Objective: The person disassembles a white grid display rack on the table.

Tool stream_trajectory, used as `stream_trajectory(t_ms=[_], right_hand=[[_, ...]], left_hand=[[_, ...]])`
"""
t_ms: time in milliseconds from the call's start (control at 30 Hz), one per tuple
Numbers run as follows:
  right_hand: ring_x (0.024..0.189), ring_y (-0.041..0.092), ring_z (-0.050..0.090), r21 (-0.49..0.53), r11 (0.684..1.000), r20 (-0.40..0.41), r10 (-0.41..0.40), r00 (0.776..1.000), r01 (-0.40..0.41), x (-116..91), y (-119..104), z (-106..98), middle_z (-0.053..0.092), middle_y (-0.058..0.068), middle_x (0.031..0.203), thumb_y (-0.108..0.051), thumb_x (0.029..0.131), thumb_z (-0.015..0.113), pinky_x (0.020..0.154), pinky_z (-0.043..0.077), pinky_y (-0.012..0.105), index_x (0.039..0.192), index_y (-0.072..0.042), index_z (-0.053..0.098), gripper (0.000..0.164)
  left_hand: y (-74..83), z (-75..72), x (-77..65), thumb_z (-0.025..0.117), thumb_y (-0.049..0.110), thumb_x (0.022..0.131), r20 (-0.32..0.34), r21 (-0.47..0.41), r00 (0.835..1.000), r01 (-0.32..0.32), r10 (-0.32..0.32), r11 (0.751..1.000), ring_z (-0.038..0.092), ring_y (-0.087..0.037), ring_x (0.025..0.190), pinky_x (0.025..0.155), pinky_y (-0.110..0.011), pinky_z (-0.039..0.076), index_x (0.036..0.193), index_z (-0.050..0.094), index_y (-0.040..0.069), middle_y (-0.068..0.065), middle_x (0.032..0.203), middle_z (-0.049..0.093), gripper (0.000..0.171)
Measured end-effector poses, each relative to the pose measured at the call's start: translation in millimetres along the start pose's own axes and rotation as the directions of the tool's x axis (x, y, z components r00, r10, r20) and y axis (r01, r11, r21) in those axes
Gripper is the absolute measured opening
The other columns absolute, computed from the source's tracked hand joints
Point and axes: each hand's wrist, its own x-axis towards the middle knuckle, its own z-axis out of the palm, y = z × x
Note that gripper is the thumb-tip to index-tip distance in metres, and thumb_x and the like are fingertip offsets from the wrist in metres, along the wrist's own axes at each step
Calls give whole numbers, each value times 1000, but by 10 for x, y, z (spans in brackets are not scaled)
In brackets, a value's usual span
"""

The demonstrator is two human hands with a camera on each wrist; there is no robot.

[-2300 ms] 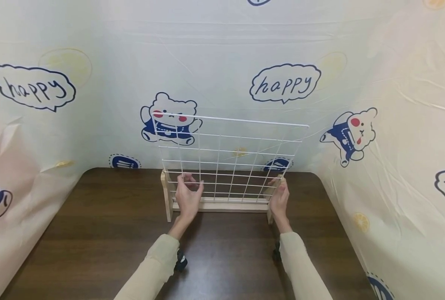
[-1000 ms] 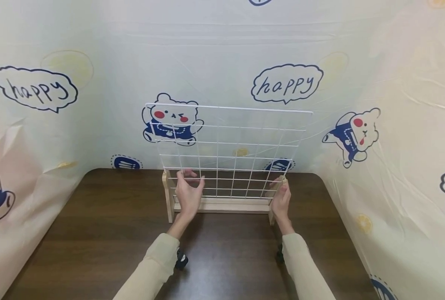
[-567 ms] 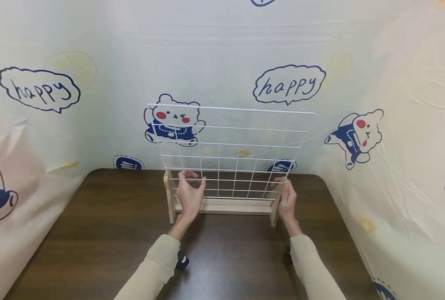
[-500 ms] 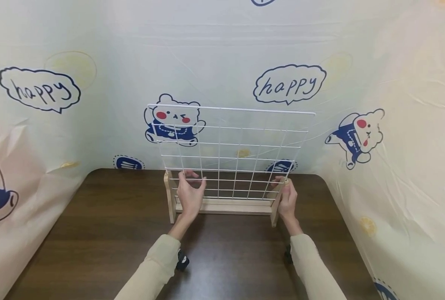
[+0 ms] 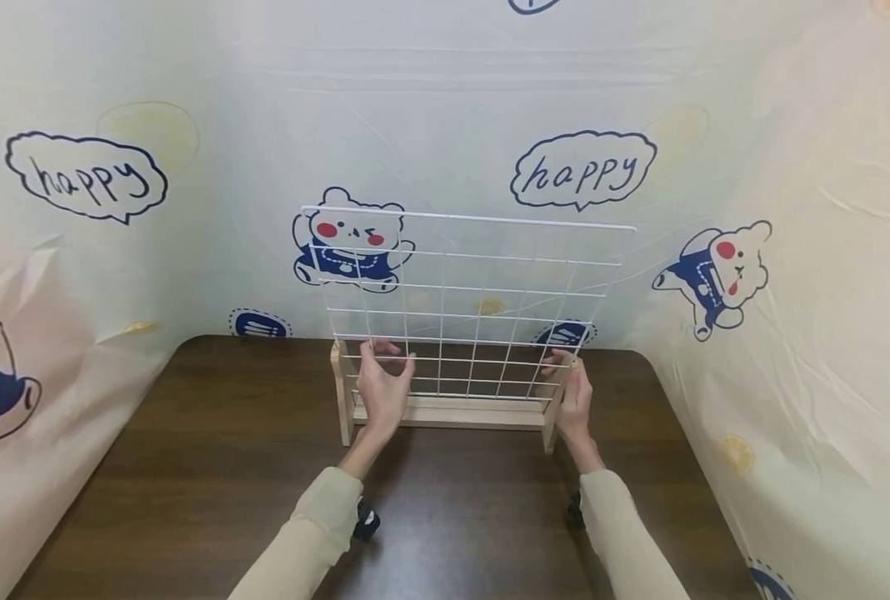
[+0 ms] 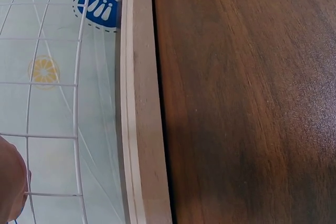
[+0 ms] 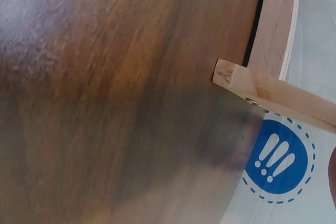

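White grid (image 5: pixel 442 315) rises between the uprights (image 5: pixel 342 396) of a wooden stand (image 5: pixel 475 413) on the worktop (image 5: pixel 460 508). The left hand (image 5: pixel 383 390) holds the grid low down in its fingers, the right hand's (image 5: pixel 575 402) fingers grip the right upright (image 5: pixel 552 421)

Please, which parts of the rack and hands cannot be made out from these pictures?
Head view: part of the wire grid, behind the left hand.
Left wrist view: most of that hand, cut off by the left edge.
Right wrist view: most of the right hand, beyond the right edge.
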Motion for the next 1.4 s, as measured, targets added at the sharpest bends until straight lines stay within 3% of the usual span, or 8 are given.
stream_trajectory(t_ms=[133,433,767,900,1033,1200,1400], right_hand=[[74,46,54,14,1000,7,4,1000,-4,-4,-7,-4,48,48,86,6,98,18,73,51,30,110,32,41,36],[77,56,44,62,997,15,39,999,-40,-32,-15,1,46,49,84,4,98,15,73,45,43,107,33,38,38],[77,53,46,62,996,46,67,997,-70,-32,-32,-15,41,50,83,3,98,13,75,49,21,104,32,34,36],[78,52,48,55,996,52,72,996,-75,-36,-38,-29,41,50,84,2,98,13,76,49,21,103,33,33,37],[79,49,50,49,996,52,73,996,-76,-36,-28,-29,42,50,84,2,98,13,78,48,21,104,32,34,37],[82,39,56,39,995,41,89,995,-91,-51,-29,-27,43,49,86,1,99,14,80,48,22,104,31,36,38],[81,46,56,36,994,62,98,993,-101,-42,-69,-46,43,50,87,-1,100,15,79,49,23,107,32,35,39]], left_hand=[[26,2,20,78,7,77,1,-7,1000,-4,4,1000,67,-28,75,74,-39,45,109,51,3,-6,91,62,42],[72,-7,43,77,4,77,-2,-45,1000,-13,13,999,67,-32,74,73,-49,47,108,51,2,-6,90,62,41],[152,-32,71,77,5,77,-2,-30,1000,3,-3,1000,65,-23,75,72,-45,45,110,51,3,-4,91,62,42],[178,-34,87,77,4,77,-2,-30,1000,-12,11,999,65,-28,76,73,-48,44,110,51,2,-5,91,62,42],[201,-41,111,78,4,77,-2,-32,1000,-23,23,999,64,-27,77,75,-44,45,110,52,2,-6,92,63,43],[225,-49,131,79,3,75,-9,-22,1000,-18,18,1000,63,-26,85,75,-43,44,114,53,0,-8,98,66,47],[292,-51,169,79,2,74,-7,-17,1000,-24,24,1000,62,-33,85,72,-43,44,120,53,1,-12,104,66,53]])
